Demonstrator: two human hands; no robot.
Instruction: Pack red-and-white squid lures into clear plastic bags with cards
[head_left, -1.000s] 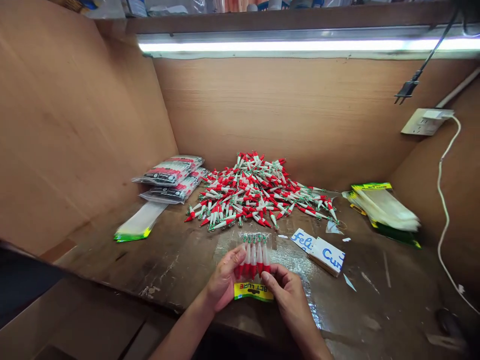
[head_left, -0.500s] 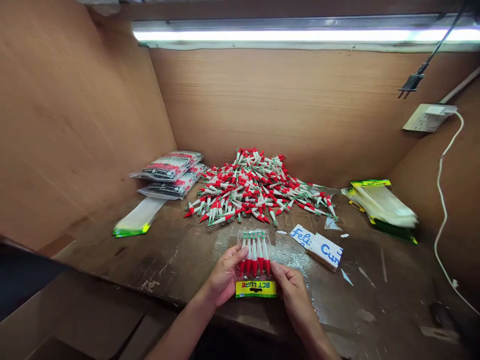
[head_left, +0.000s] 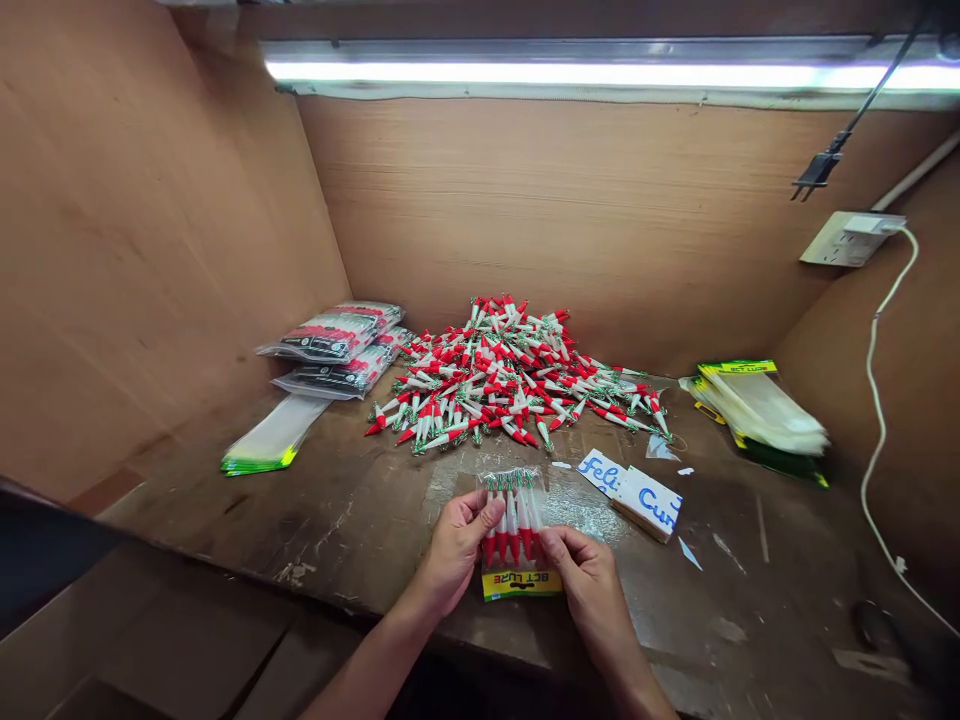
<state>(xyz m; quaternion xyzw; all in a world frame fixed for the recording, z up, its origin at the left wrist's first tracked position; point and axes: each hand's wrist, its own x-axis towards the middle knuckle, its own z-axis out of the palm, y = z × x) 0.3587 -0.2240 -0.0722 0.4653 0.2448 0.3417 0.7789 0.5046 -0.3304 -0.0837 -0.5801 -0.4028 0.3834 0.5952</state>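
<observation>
Between my hands is a clear plastic bag of fishing lures (head_left: 514,525), its yellow and green header turned toward me with the print upside down. Several red and white lures lie side by side inside, green hooks pointing away from me. My left hand (head_left: 459,545) is closed on the bag's left edge, thumb on top. My right hand (head_left: 589,580) pinches the right edge near the red tips. Beyond them rises a heap of loose red and white lures (head_left: 510,375).
Filled packs (head_left: 330,335) are stacked at back left above a fan of flat bags (head_left: 274,435). More flat bags (head_left: 772,405) lie at right. Handwritten cards (head_left: 645,505) sit right of my hands. A plug (head_left: 817,175) hangs above an outlet (head_left: 851,238) with a white cable (head_left: 874,400).
The bag has shifted slightly to the right and nearer to me, and has tilted a little. Both hands keep hold of its edges; my left thumb lies a bit further over it.
</observation>
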